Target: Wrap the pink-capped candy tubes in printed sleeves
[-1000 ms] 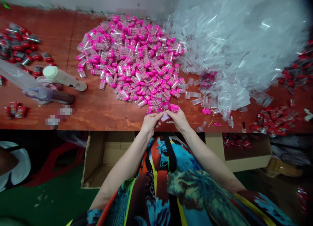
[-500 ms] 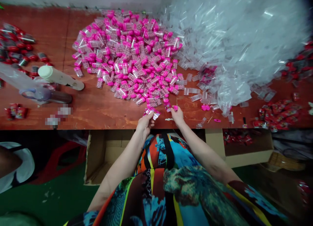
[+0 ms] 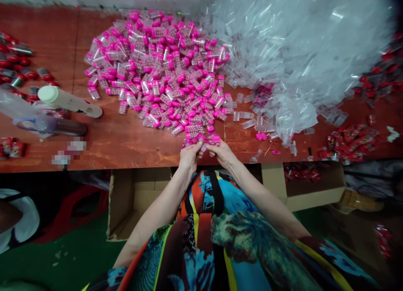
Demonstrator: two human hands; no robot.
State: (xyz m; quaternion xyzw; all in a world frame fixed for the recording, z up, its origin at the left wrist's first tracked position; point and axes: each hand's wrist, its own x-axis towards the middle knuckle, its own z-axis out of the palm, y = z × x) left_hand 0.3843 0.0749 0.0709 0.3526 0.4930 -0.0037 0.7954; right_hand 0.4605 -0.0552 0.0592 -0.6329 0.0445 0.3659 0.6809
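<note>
My left hand (image 3: 189, 158) pinches a small stack of pink printed labels (image 3: 192, 141) at the table's front edge. My right hand (image 3: 222, 153) holds a small clear candy container with a pink cap (image 3: 214, 139) right beside the labels, so both hands meet above the edge. Just behind them lies a big heap of pink-capped containers filled with pink candies (image 3: 160, 73) on the red-brown wooden table (image 3: 126, 136).
A mound of clear plastic sleeves (image 3: 292, 52) fills the back right. Red packets (image 3: 349, 144) lie at right and red-capped items (image 3: 19, 68) at left. A white-capped bottle (image 3: 67, 100) lies left. Open cardboard boxes (image 3: 132, 198) stand under the table's edge.
My right hand picked a container from the heap's near edge and drew it back to the left hand; the hands, apart half a second ago, are together again.
</note>
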